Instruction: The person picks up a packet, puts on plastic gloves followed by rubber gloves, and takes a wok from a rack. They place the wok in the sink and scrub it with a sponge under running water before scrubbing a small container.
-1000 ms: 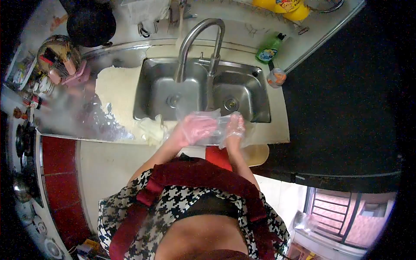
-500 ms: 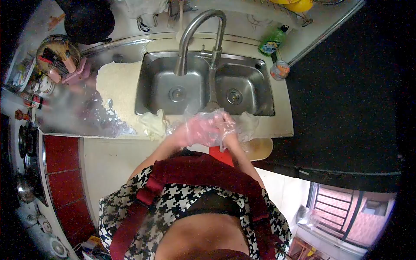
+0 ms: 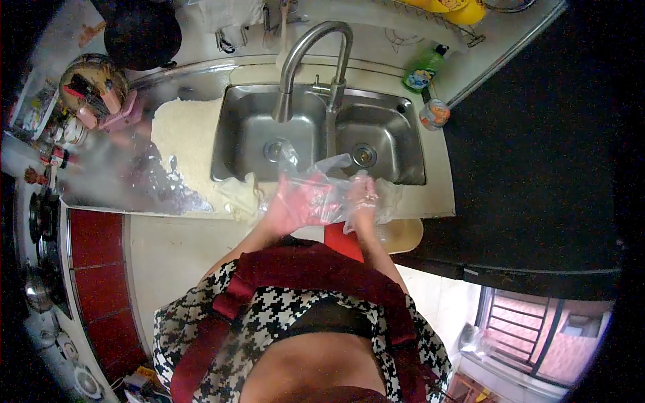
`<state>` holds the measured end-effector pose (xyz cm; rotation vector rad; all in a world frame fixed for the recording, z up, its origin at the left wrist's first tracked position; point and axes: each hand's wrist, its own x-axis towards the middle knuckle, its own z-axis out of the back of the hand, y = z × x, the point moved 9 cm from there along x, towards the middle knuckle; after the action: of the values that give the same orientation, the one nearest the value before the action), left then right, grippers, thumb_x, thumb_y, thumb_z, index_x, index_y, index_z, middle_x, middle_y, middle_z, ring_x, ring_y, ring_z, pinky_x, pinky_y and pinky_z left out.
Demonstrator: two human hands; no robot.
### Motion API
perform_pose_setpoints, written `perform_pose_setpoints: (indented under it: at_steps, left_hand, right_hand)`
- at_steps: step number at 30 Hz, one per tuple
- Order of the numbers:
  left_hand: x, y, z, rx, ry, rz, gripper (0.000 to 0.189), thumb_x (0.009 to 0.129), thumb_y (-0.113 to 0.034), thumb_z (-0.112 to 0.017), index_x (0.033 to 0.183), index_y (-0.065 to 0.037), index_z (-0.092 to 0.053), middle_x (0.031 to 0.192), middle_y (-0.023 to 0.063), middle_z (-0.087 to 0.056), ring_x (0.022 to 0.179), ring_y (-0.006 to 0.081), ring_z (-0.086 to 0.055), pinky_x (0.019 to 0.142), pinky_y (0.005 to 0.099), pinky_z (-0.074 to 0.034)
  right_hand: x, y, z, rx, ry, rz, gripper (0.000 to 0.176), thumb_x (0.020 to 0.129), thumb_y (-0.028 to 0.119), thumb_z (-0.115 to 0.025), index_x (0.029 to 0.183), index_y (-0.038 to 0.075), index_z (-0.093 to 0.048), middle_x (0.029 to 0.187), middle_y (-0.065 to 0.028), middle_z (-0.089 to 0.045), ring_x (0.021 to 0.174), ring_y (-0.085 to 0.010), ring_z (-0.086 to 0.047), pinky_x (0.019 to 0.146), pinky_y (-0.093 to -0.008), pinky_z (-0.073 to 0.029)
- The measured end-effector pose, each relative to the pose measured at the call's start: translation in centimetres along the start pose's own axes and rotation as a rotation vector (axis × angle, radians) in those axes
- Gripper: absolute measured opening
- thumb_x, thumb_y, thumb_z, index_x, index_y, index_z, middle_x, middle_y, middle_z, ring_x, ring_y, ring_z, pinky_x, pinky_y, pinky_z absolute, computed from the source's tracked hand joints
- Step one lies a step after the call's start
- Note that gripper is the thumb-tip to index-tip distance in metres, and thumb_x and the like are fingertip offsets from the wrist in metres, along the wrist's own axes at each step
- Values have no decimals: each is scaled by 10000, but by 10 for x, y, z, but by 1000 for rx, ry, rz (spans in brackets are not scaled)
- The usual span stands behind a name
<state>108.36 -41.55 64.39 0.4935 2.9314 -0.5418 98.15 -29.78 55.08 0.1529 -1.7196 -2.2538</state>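
Observation:
My left hand (image 3: pixel 299 203) is inside a loose, clear plastic glove (image 3: pixel 332 163), with its fingers spread and baggy fingertips of film sticking out toward the sink. Beside it, my right hand (image 3: pixel 363 197), also covered in clear plastic, has its fingers closed at the edge of that film. Both hands are over the front edge of the counter, just before the double sink (image 3: pixel 259 138). A crumpled pale cream item (image 3: pixel 243 195) lies on the counter left of my left hand. Another pale crumpled piece (image 3: pixel 388 199) lies right of my right hand.
A curved metal faucet (image 3: pixel 289 74) arches over the sink. Green dish soap (image 3: pixel 420 74) and a small jar (image 3: pixel 435 114) stand at the right. A cream cloth (image 3: pixel 188 134) covers the counter at left. Below are a red object (image 3: pixel 342 242) and a tan tray (image 3: pixel 406 235).
My hands, close together before, have moved apart, my right hand slightly to the right. My left fingers have spread, and the loose film now reaches farther over the sink.

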Motion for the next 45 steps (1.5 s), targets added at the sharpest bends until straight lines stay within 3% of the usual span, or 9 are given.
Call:
perform_pose_setpoints:
  at_steps: [4, 6, 10, 15, 19, 29, 32, 34, 45]
  left_hand:
    - [5, -19, 25, 74, -99, -138, 774, 786, -709, -275, 1336, -170, -347, 1353, 137, -377, 1215, 396, -376, 925, 642, -306]
    - [6, -33, 54, 65, -262, -255, 733, 802, -684, -303, 1350, -196, -324, 1364, 104, -359, 1205, 366, -391, 924, 608, -325]
    - [13, -28, 59, 217, -268, -282, 705, 814, -659, -333, 1369, -227, -276, 1383, 73, -324, 1192, 328, -403, 936, 548, -340]
    - [6, -12, 42, 834, -290, -389, 710, 856, -587, -396, 1387, -156, -206, 1347, 114, -351, 1113, 292, -458, 931, 456, -375]
    - [6, 24, 119, 130, -699, -37, 726, 852, -510, -505, 1350, -39, -267, 1176, 89, -480, 1102, 259, -469, 932, 415, -389]
    - [2, -7, 96, 249, -552, -251, 667, 870, -553, -416, 1270, -19, -401, 1211, 145, -498, 1116, 289, -471, 929, 470, -405]
    - [-1, 6, 109, 95, -576, -86, 722, 873, -597, -332, 1296, -13, -378, 1194, 174, -513, 1140, 304, -463, 942, 458, -396]
    - [1, 18, 72, 57, -297, 17, 726, 878, -605, -292, 1325, -37, -355, 1201, 187, -507, 1144, 308, -462, 943, 453, -395]
    - [-15, 31, 85, 993, -300, 72, 602, 915, -493, -335, 1408, -166, -221, 1292, 148, -433, 1162, 303, -439, 957, 428, -377]
  right_hand:
    - [-11, 41, 61, -158, -447, -178, 348, 839, 117, -575, 1158, 35, -462, 1044, -72, -549, 933, -155, -522, 833, -274, -416]
    - [-21, 62, 57, 193, -422, 155, 323, 788, 92, -638, 1069, 44, -485, 970, -64, -554, 861, -158, -528, 790, -275, -433]
    - [-38, 100, -28, 2, 245, 85, 353, 741, 238, -693, 1022, 97, -532, 841, -68, -610, 784, -205, -592, 735, -357, -473]
    - [-42, 93, -62, -402, 438, -12, 354, 799, 341, -590, 1048, 97, -524, 924, -165, -618, 840, -328, -604, 758, -427, -468]
    - [-48, 52, -83, -612, 613, -74, 331, 847, 326, -508, 1093, 104, -509, 962, -187, -610, 885, -361, -591, 763, -461, -460]
    - [-58, 69, -87, -36, 424, 306, 208, 877, 275, -507, 958, 94, -569, 812, -118, -605, 683, -284, -589, 625, -381, -479]
    - [-69, 44, -110, 238, 733, -187, 199, 868, 287, -527, 879, 90, -554, 814, -84, -594, 682, -258, -570, 631, -369, -464]
    - [-69, 92, -95, -51, 523, 599, 213, 859, 309, -548, 839, 97, -553, 794, -83, -585, 676, -255, -557, 645, -377, -455]
    - [-91, 55, -85, 155, 939, 245, 222, 857, 320, -552, 844, 99, -557, 794, -86, -586, 691, -247, -560, 660, -381, -455]
